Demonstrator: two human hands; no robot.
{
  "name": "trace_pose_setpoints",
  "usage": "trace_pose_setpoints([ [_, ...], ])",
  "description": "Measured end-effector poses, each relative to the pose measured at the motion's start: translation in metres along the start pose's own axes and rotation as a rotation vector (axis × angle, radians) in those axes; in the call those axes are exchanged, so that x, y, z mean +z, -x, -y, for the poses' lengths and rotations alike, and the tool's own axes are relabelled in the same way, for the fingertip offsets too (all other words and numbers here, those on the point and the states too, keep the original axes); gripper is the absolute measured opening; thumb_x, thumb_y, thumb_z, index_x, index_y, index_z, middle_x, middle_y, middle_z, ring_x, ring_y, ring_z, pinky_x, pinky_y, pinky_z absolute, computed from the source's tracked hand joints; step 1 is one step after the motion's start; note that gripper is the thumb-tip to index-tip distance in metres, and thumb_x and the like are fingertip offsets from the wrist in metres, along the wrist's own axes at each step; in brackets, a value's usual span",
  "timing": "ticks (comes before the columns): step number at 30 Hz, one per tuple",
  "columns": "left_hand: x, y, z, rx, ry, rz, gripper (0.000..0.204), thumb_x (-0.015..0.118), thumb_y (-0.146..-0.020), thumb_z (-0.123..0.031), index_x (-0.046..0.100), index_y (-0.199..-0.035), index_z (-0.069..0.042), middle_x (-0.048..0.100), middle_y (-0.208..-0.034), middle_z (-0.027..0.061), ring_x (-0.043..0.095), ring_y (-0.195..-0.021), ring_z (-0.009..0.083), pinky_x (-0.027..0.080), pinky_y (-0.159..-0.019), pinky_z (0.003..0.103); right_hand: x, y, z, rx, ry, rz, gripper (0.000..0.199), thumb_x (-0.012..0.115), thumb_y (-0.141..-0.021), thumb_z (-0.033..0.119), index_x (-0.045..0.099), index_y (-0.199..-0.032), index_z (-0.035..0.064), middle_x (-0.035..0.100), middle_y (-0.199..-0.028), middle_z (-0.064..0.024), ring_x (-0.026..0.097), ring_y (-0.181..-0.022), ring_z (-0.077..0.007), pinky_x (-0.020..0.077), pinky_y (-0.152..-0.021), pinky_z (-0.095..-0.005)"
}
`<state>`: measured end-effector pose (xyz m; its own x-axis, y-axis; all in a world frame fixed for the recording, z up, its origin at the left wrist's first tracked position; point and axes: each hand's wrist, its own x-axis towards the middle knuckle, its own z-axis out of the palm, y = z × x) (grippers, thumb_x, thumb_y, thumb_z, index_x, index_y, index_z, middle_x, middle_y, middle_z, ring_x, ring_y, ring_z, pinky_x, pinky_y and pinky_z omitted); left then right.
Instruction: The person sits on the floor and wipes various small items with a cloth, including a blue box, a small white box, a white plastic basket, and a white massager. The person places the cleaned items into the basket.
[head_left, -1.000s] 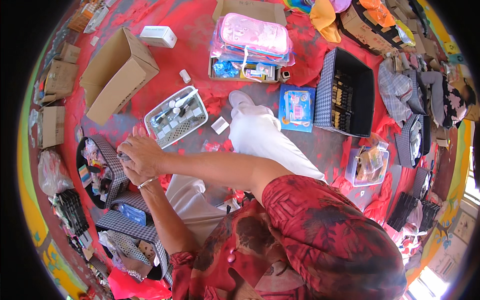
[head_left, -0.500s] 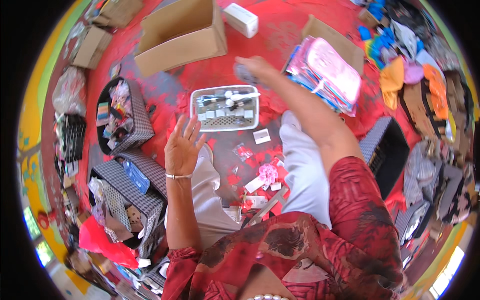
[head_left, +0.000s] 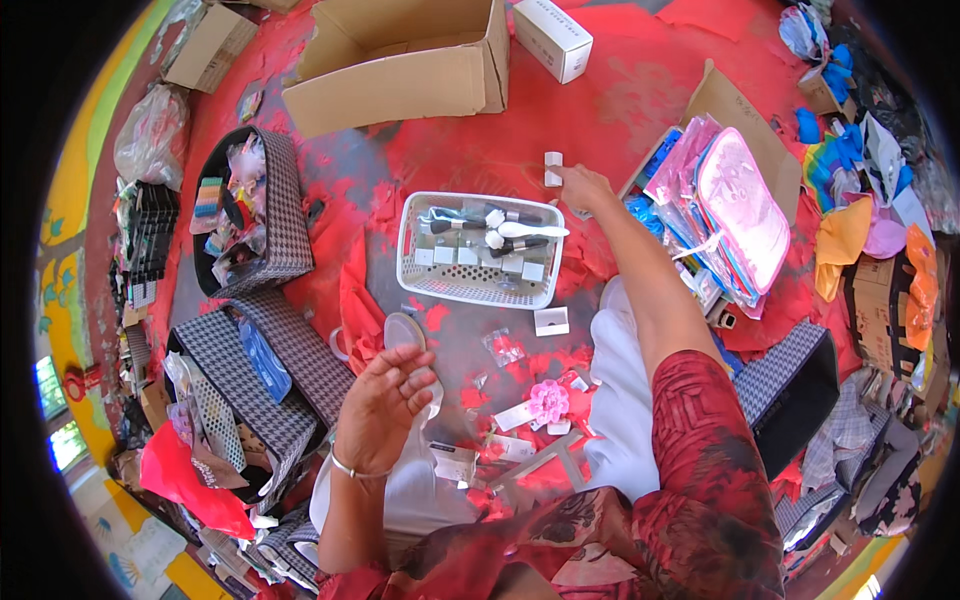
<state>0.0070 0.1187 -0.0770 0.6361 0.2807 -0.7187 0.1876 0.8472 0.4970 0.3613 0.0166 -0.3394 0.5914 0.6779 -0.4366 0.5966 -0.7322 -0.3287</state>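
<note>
My right hand (head_left: 587, 192) reaches forward past the basket's right end, fingers closed around the edge of a small white box (head_left: 553, 168). Something greyish shows under that palm, too hidden to name. My left hand (head_left: 383, 408) is raised over my left leg, palm turned inward, its fingers loosely curled and apart with nothing in them. Between and beyond the hands sits a white plastic basket (head_left: 478, 288). In it lie several black-handled brushes (head_left: 455, 225), a white-handled brush (head_left: 530, 230) and a row of small white boxes (head_left: 467, 257).
An open cardboard box (head_left: 400, 100) and a white carton (head_left: 553, 42) stand at the back. Pink plastic-wrapped packs (head_left: 738, 215) lean at the right. Houndstooth bins (head_left: 285, 215) line the left. Near my legs lie a pink flower (head_left: 548, 402) and an open white box (head_left: 551, 321).
My right hand has moved to the right, and a small white box now shows at its fingertips. The left hand has lowered, its fingers curling more. The whole view has shifted.
</note>
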Motion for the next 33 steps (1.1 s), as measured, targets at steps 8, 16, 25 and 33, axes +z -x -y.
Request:
trace_pose_setpoints([
  [8,0.001,-0.020,0.011,-0.059,-0.099,-0.097,0.033,0.053,-0.083,-0.012,0.047,-0.114,0.000,0.056,-0.109,0.0135,0.058,-0.092,0.0188,0.047,-0.080,0.030,0.031,-0.040,-0.009,0.037,-0.055,0.128,0.055,0.054,-0.076,0.012,0.044,-0.128,0.0253,0.051,-0.121,-0.0147,0.052,-0.107,-0.0308,0.0426,-0.089,-0.0401],
  [16,-0.001,-0.022,0.017,-0.065,-0.146,-0.114,0.029,0.049,-0.086,-0.012,0.047,-0.111,0.000,0.056,-0.109,0.0130,0.058,-0.092,0.0179,0.046,-0.080,0.030,0.006,-0.016,-0.036,-0.055,-1.278,-0.161,0.035,0.060,-0.066,-0.006,0.059,-0.101,-0.0015,0.062,-0.091,-0.0095,0.059,-0.078,-0.0139,0.0472,-0.067,-0.0239],
  [25,-0.004,-0.025,0.018,-0.063,-0.104,-0.139,0.025,0.053,-0.085,-0.013,0.050,-0.106,0.000,0.059,-0.101,0.0129,0.060,-0.087,0.0186,0.049,-0.076,0.029,-0.036,0.010,-0.037,-0.096,-1.175,-0.225,0.035,0.054,-0.069,0.000,0.058,-0.103,0.0029,0.063,-0.092,-0.0099,0.061,-0.076,-0.0168,0.0480,-0.067,-0.0269],
  [33,0.002,-0.025,0.017,-0.068,-0.123,-0.145,0.020,0.049,-0.085,-0.010,0.051,-0.103,0.000,0.059,-0.097,0.0121,0.059,-0.084,0.0175,0.048,-0.075,0.029,0.002,0.050,-0.026,0.056,-0.222,0.116,0.041,0.061,-0.066,0.022,0.057,-0.103,0.0057,0.060,-0.101,-0.0195,0.057,-0.096,-0.0341,0.0452,-0.081,-0.0427],
])
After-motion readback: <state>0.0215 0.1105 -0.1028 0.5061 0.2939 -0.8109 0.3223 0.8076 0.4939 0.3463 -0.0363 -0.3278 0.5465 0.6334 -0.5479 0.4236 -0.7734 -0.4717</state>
